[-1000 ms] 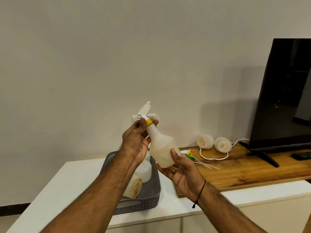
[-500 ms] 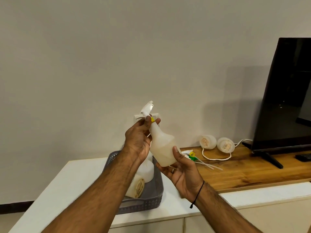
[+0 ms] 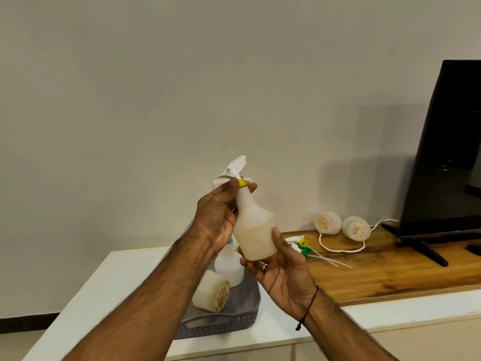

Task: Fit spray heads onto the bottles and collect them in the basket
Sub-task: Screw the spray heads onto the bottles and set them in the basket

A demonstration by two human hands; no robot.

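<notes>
Bottle (image 3: 253,227) tipped less, spray head (image 3: 235,169) up-left.

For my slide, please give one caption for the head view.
Left hand grips yellow collar while right hand holds bottle.

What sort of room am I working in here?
Probably a living room at home: a television stands on a wooden board atop a low white cabinet, against a plain wall.
</notes>
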